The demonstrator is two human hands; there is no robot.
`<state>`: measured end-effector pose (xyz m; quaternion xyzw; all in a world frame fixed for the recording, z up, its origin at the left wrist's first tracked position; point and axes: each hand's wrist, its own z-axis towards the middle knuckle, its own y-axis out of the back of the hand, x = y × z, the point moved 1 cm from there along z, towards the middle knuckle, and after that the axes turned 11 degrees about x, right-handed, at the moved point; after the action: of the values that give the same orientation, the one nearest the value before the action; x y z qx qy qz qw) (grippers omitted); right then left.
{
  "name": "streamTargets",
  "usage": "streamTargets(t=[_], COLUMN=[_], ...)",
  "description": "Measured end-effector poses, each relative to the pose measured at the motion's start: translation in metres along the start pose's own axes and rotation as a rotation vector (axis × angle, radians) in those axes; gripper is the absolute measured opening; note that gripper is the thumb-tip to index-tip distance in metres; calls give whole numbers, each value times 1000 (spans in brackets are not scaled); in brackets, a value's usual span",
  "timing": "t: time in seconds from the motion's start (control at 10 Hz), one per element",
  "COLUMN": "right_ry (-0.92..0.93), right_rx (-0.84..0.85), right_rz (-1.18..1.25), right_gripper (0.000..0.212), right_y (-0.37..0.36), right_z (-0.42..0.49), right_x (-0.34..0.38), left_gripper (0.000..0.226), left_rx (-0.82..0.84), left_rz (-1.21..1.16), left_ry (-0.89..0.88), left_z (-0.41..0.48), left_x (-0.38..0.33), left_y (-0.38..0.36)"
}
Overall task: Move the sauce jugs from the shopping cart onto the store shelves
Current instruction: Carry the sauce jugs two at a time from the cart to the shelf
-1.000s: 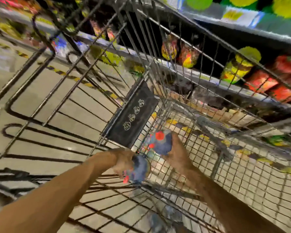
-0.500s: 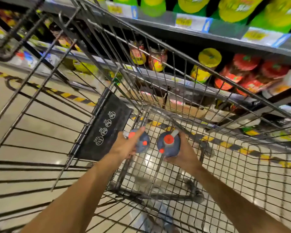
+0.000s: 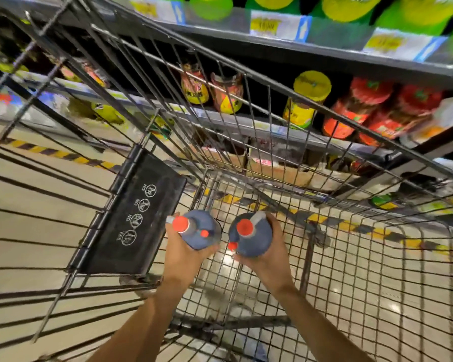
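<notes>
The left hand [image 3: 182, 257] is wrapped around the base and side of one dark sauce jug [image 3: 202, 232], fingers curled under it. The right hand [image 3: 271, 254] grips a second sauce jug [image 3: 253, 240] the same way, with fingers showing over its far shoulder. Both jugs are upright with their red caps toward the camera. They sit side by side, close together but apart, and are held above the mesh floor of the shopping cart [image 3: 364, 283], inside its wire walls. The black seat flap [image 3: 139, 218] is just to the left of them.

I judge this to be the lift-out step, with both jugs picked up and neither shelved yet. The next move calls for raising them over the cart's far rim without knocking the wires. They then go to the store shelves [image 3: 246, 125] beyond, where a yellow-lidded jar [image 3: 309, 97] and red-lidded jars [image 3: 372, 108] stand. No free slot for them is plain to see from here.
</notes>
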<state>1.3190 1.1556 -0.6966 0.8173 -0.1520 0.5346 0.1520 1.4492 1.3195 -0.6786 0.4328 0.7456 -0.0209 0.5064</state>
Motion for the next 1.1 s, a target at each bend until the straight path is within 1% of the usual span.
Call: streamTargets(t=[0.1, 0.2, 0.3, 0.4, 0.5, 0.6, 0.7, 0.8, 0.9, 1.0, 1.1], right_ry=[-3, -43, -41, -39, -3, 44, 62, 48, 123, 203, 301], right_rx=[-37, -83, -103, -122, -144, -152, -137, -112, -137, -225, -396], right_rz=[3, -87, -74, 7, -14, -66, -122, -94, -101, -46, -12], right_gripper=[84, 80, 65, 83, 77, 37, 29, 38, 55, 71, 65], right_y=[-12, -14, -6, 4, 15, 27, 36, 50, 57, 54, 49], right_z=[4, 3, -4, -11, -21, -38, -63, -105, -163, -220, -270], right_x=[1, -1, 6, 27, 59, 104, 160, 203, 254, 295, 320], left_gripper=[71, 69, 49, 61, 76, 81, 71, 64, 64, 63, 55], left_rx=[-138, -162, -110, -28, -34, -52, -97, -121, -146, -171, -148], left_rz=[-25, -204, -136, -99, -84, -162, -233, -312, -404, -451, -440], left_ry=[-30, -88, -75, -62, -76, -160, -268, -323, -395, -477, -602], left_z=[13, 22, 33, 23, -1, -34, -73, -122, -177, -231, -273], left_x=[4, -5, -25, -43, -71, -105, -145, -182, -219, -253, -282], left_y=[-18, -23, -12, -8, 3, 17, 35, 54, 69, 79, 91])
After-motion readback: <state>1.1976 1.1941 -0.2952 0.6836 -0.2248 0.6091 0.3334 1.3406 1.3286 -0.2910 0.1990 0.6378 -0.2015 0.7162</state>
